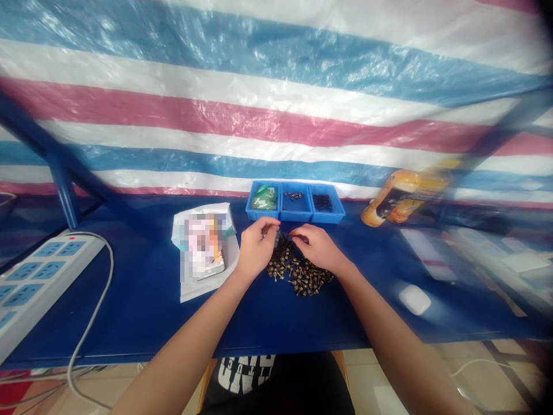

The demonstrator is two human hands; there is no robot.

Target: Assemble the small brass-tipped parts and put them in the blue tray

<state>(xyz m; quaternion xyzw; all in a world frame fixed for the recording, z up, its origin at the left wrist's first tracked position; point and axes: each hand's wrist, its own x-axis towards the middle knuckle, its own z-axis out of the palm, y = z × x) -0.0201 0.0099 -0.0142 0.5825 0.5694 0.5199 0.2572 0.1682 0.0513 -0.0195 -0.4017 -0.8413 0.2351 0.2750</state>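
Note:
My left hand (259, 246) is over the left back edge of a pile of small brass-and-black metal parts (309, 278). Its thumb and forefinger are closed together, and what they may hold is too small to make out. Facing it across the pile, my right hand (318, 248) has its fingers bent into a pinch above the dark far part of the heap. Anything in that pinch is hidden too. Just behind my hands, three joined blue bins hold small items: a left bin (249, 214) with green-and-white contents, a middle bin (296, 214) with a few metal parts, and a right bin (328, 218) with black pieces.
A phone (211, 270) lies on a white plastic bag (231, 253) at the left. Farther left is a power strip (56, 274) with a white cable (108, 282). To the right stand a blurred orange drink bottle (391, 196) and a white case (415, 300). Striped sheeting (276, 115) hangs behind.

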